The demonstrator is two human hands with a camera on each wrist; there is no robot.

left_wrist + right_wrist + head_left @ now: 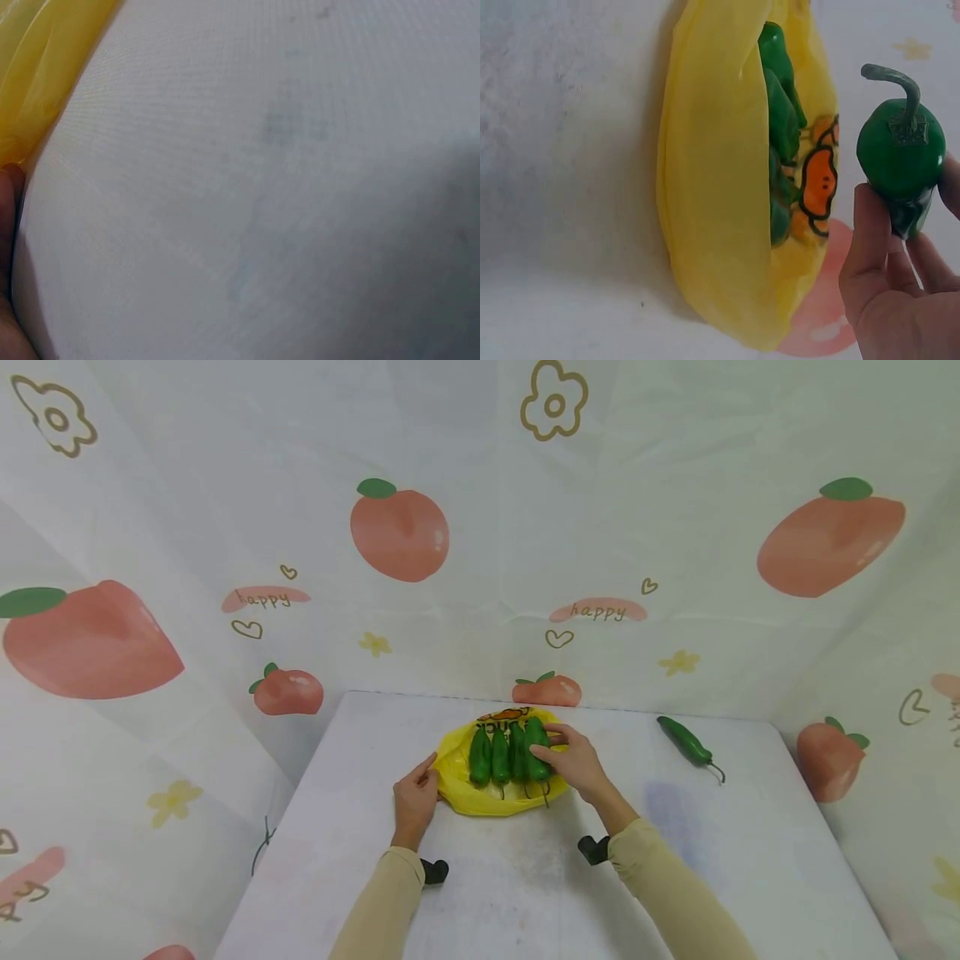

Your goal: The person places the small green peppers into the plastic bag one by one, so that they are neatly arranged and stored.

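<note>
A yellow plastic bag (457, 777) with a printed orange figure lies spread at the far middle of the table, its mouth facing up. Three green peppers (500, 758) lie side by side in it. My left hand (415, 797) pinches the bag's left rim; in the left wrist view only a strip of that hand (6, 247) shows against the yellow plastic (45, 67). Over the bag's right side my right hand (576, 764) grips another green pepper (536, 752) between thumb and fingers. The right wrist view shows this pepper (901, 150) stem first, apart from the bag (712, 172).
One more green pepper (686, 742) lies alone on the white table (525, 893), to the right of the bag. Behind the table hangs a white cloth (480, 635) printed with fruit. Black wrist mounts (593, 850) sit at both sleeves.
</note>
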